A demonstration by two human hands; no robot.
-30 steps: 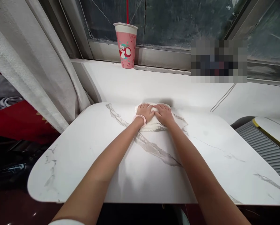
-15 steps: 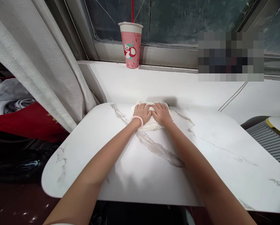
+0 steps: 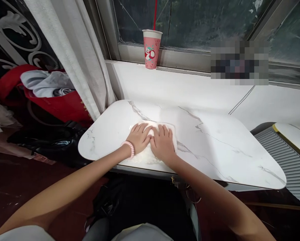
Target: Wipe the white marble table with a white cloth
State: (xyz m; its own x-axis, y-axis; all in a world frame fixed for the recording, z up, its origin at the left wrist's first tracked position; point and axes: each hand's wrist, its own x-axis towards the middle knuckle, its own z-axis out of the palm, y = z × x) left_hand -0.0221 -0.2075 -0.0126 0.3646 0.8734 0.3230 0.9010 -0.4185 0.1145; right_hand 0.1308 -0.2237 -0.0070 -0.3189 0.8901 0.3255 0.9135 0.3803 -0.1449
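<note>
A fluffy white cloth lies spread near the front edge of the white marble-patterned table. On its left part rests my left hand, palm down with the fingers spread; a pink coiled band circles that wrist. Beside it my right hand presses flat on the cloth, fingers stretched forward. The two thumbs nearly meet in the middle. The cloth's surface under both palms is hidden.
A pink paper cup with a red straw stands on the window ledge behind the table. To the left hangs a pale curtain, next to a red bag holding grey fabric. A grey ribbed cabinet is at the right.
Both hands have drawn the cloth from the table's back edge toward me, near the front edge. The camera view has shifted too, showing more of the floor and the red bag.
</note>
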